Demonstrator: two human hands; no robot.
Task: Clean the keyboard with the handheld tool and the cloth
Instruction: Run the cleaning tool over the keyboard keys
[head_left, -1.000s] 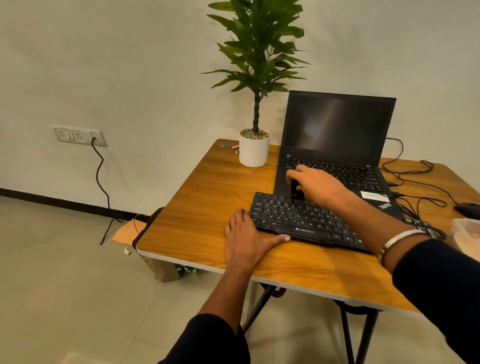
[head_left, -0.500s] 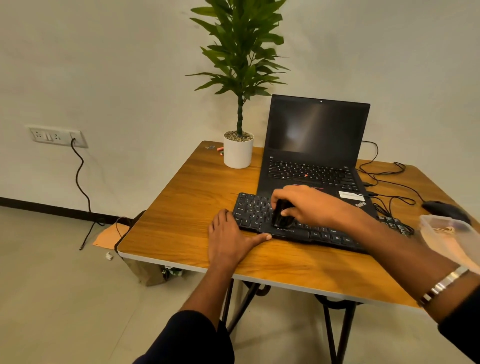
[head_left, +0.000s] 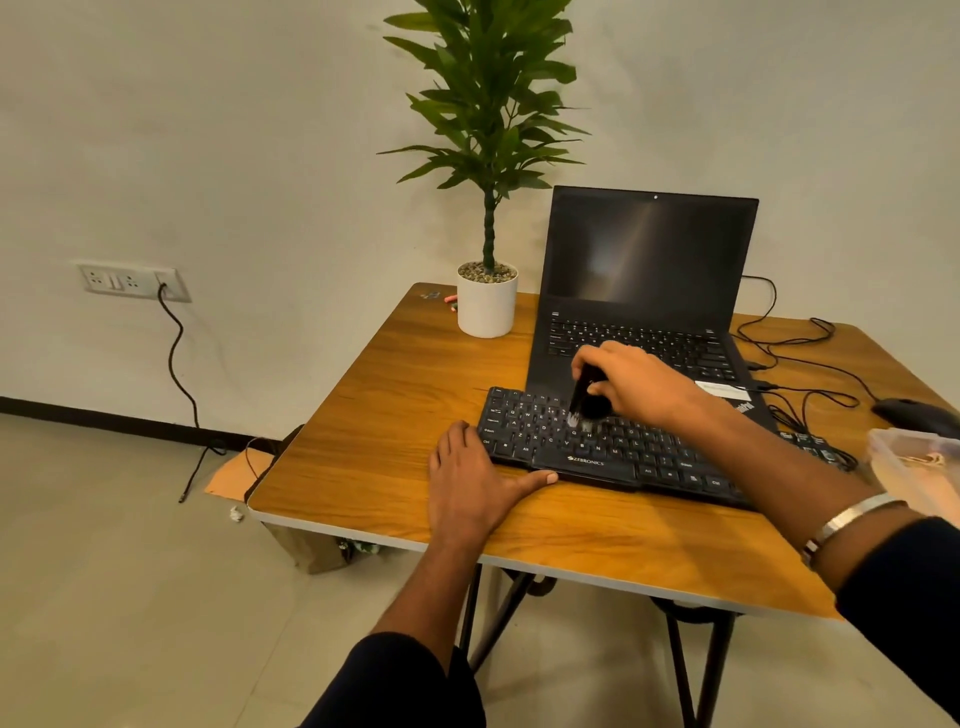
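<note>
The right hand (head_left: 631, 387) is gripping the brush (head_left: 586, 402), fingers curled round it, bristles down on the keyboard (head_left: 613, 452) at the table's (head_left: 395, 415) centre. At eight o'clock, the left hand (head_left: 470, 480) is lying flat, fingers straight, thumb bracing the keyboard's front edge, likely against sliding.

— What does the room look like?
— The wall (head_left: 234, 130) is plain, off-white and evenly lit, and fills the upper part of the frame. A dark skirting (head_left: 78, 415) runs along its bottom at the left.
— And the floor?
— The floor (head_left: 104, 597) has pale tiles, in the lower left.
— Which furniture is there?
— A wooden table (head_left: 395, 415) with a light edge stands on black folding legs (head_left: 488, 618), in the middle. A socket plate (head_left: 132, 281) is on the wall at the left.
</note>
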